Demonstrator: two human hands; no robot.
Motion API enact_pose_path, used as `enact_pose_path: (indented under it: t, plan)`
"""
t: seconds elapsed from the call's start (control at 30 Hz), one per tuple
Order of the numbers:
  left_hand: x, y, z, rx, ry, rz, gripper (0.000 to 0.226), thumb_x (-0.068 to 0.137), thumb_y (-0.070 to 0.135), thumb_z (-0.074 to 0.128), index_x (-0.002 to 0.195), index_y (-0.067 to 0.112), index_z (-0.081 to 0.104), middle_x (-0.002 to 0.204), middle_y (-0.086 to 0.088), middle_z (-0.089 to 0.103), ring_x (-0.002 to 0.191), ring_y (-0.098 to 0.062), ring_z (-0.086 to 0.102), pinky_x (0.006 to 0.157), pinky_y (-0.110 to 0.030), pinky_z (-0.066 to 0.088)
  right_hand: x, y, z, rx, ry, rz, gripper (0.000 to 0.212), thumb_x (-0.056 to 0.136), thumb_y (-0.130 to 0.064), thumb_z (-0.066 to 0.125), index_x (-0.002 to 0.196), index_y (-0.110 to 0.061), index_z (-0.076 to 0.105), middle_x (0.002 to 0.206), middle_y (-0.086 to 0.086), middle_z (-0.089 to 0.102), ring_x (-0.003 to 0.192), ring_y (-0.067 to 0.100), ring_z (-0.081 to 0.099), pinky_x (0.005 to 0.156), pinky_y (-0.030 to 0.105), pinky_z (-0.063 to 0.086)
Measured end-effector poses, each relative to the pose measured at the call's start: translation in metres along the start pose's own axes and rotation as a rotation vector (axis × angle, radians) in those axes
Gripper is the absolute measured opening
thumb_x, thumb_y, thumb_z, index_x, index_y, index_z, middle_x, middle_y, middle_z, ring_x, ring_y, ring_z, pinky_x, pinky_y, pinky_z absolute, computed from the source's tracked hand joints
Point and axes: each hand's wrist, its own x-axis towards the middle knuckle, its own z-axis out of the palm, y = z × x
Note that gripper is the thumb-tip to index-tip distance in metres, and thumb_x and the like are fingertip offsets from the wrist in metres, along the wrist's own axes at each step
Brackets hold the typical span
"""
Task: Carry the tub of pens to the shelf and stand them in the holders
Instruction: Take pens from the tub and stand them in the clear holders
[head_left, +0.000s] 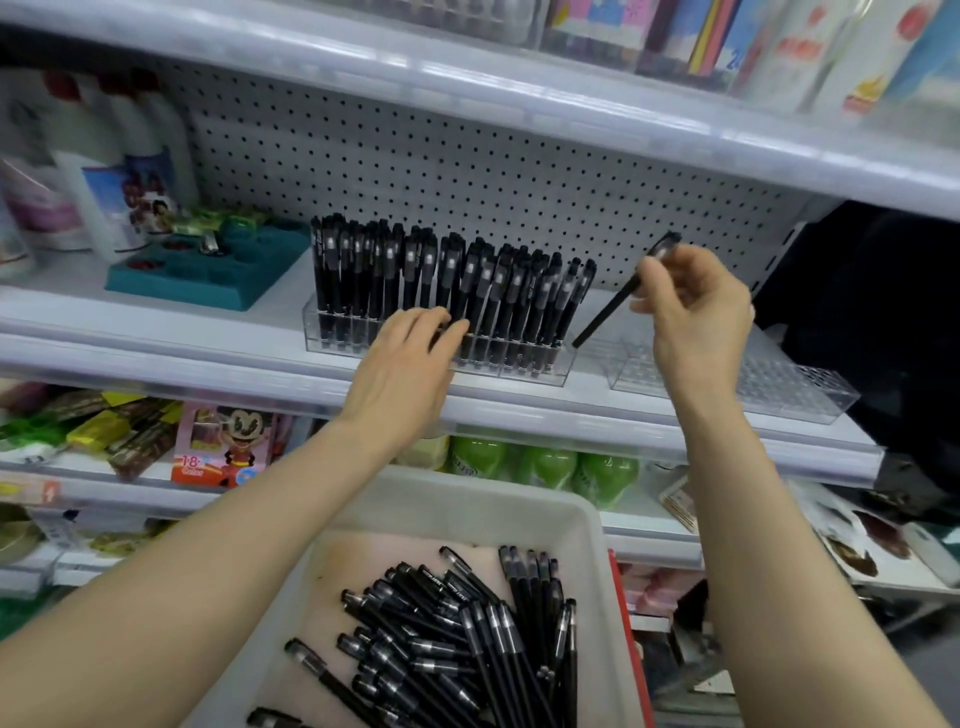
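Note:
A pale tub (592, 525) sits low in front of me with several black pens (447, 639) lying loose inside. On the middle shelf (156, 358) a clear holder (563, 369) stands nearly full of upright black pens (467, 280). My left hand (410, 353) rests against that holder's front with straight fingers touching the pens. My right hand (696, 312) pinches one black pen (613, 306), tilted, its lower tip just right of the full holder. A second clear holder (800, 389) stands further right with no pens in it.
A teal tray (171, 283) with small items stands left of the holders, bottles (104, 171) behind it. Pegboard (467, 161) backs the shelf. An upper shelf edge (519, 98) overhangs. Green bottles (550, 462) and packets fill the shelf below.

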Motion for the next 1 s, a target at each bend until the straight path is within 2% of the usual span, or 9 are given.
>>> enact_pose_path:
  t: [0.13,0.27,0.4,0.53,0.73,0.83,0.9,0.93,1.0]
  plan:
    - [-0.003,-0.002,0.007,-0.002,-0.001,0.006,0.053,0.086,0.013,0.067,0.136,0.005,0.052,0.13,-0.015,0.054,0.12,-0.034,0.047,0.107,-0.047,0.039,0.011,0.002,0.011,-0.064,-0.02,-0.049,0.005,0.093,-0.022,0.064,0.089,-0.02,0.064,0.075,-0.005,0.068,0.069,0.015,0.07,0.063,0.013,0.049]
    - [-0.004,-0.002,0.008,-0.014,-0.007,-0.007,0.053,0.086,0.014,0.066,0.136,0.005,0.052,0.131,-0.014,0.053,0.12,-0.034,0.046,0.106,-0.047,0.039,0.014,0.015,0.026,-0.149,-0.102,-0.006,0.013,0.094,-0.021,0.064,0.102,-0.013,0.069,0.082,-0.003,0.07,0.07,0.009,0.068,0.069,0.015,0.054]
    - [-0.004,0.0,0.008,-0.026,-0.016,-0.03,0.053,0.088,0.017,0.064,0.138,0.007,0.05,0.133,-0.012,0.052,0.121,-0.032,0.044,0.106,-0.043,0.04,0.007,0.039,0.039,-0.31,-0.239,0.044,0.022,0.095,-0.029,0.063,0.105,-0.011,0.07,0.082,0.002,0.072,0.077,0.016,0.07,0.082,0.035,0.057]
    - [-0.005,0.002,0.008,-0.034,-0.002,-0.051,0.054,0.087,0.014,0.064,0.138,0.007,0.049,0.132,-0.012,0.051,0.12,-0.032,0.043,0.103,-0.042,0.041,0.007,0.047,0.044,-0.301,-0.251,0.084,0.022,0.095,-0.03,0.062,0.105,-0.013,0.071,0.083,0.003,0.073,0.076,0.018,0.071,0.083,0.041,0.057]
    - [-0.008,0.003,0.009,-0.054,-0.018,-0.055,0.057,0.087,0.014,0.065,0.141,0.007,0.046,0.136,-0.012,0.048,0.125,-0.032,0.041,0.105,-0.043,0.039,-0.002,0.046,0.043,-0.321,-0.285,0.137,0.019,0.093,-0.025,0.064,0.103,-0.01,0.071,0.084,0.001,0.072,0.082,0.019,0.069,0.085,0.04,0.056]
    - [-0.016,0.004,0.004,-0.098,-0.055,-0.055,0.058,0.089,0.013,0.061,0.144,0.008,0.042,0.144,-0.013,0.042,0.135,-0.032,0.034,0.113,-0.045,0.034,-0.02,0.041,0.034,-0.328,-0.246,0.155,0.03,0.093,-0.021,0.066,0.12,-0.01,0.065,0.086,-0.005,0.067,0.085,0.012,0.063,0.082,0.024,0.05]
    - [-0.033,0.009,-0.001,-0.14,-0.078,-0.055,0.056,0.09,0.013,0.06,0.144,0.009,0.043,0.145,-0.013,0.042,0.137,-0.031,0.033,0.112,-0.046,0.035,-0.041,0.036,0.026,-0.347,-0.224,0.151,0.029,0.091,-0.019,0.067,0.119,-0.013,0.065,0.085,-0.008,0.066,0.081,0.007,0.061,0.076,0.017,0.047]
    - [-0.045,0.012,-0.002,-0.167,-0.092,-0.06,0.054,0.091,0.013,0.06,0.143,0.011,0.045,0.144,-0.012,0.043,0.135,-0.03,0.035,0.11,-0.045,0.037,-0.056,0.034,0.022,-0.356,-0.223,0.153,0.024,0.09,-0.019,0.068,0.114,-0.014,0.067,0.084,-0.008,0.066,0.079,0.007,0.062,0.076,0.018,0.05]
    - [-0.074,0.017,-0.005,-0.218,-0.125,-0.093,0.052,0.092,0.016,0.06,0.142,0.014,0.046,0.143,-0.009,0.045,0.133,-0.027,0.038,0.109,-0.046,0.039,-0.093,0.034,0.015,-0.376,-0.266,0.186,0.013,0.089,-0.02,0.069,0.101,-0.017,0.071,0.08,-0.007,0.068,0.076,0.009,0.064,0.078,0.031,0.056]
